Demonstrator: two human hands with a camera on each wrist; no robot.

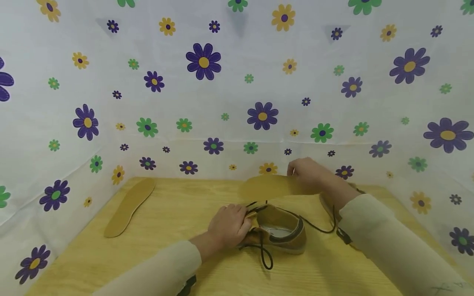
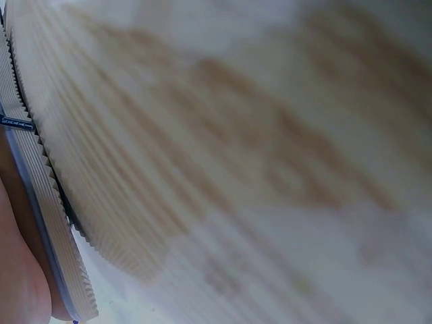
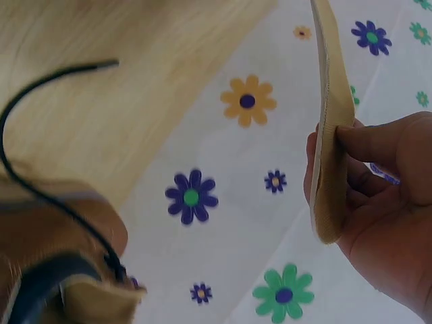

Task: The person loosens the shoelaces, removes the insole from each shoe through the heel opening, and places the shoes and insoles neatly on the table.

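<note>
A tan shoe (image 1: 292,242) with dark laces sits on the wooden table, its opening facing up and its heel to the right. My left hand (image 1: 228,225) grips its front part, fingers over the top near the tongue. Above the shoe, my right hand (image 1: 309,176) holds a flat tan insole (image 1: 266,187) by one end. The right wrist view has this insole (image 3: 331,155) edge-on, pinched between the thumb and fingers of the right hand (image 3: 395,182). The left wrist view is mostly a blurred streaky surface, with a bit of skin at lower left.
Another insole (image 1: 129,207) lies at the table's left edge. A second shoe (image 1: 326,205) is partly hidden behind the right forearm, a dark lace (image 1: 322,231) trailing beside it. Flower-printed white sheeting (image 1: 229,90) rises behind and along both sides of the table (image 1: 177,201).
</note>
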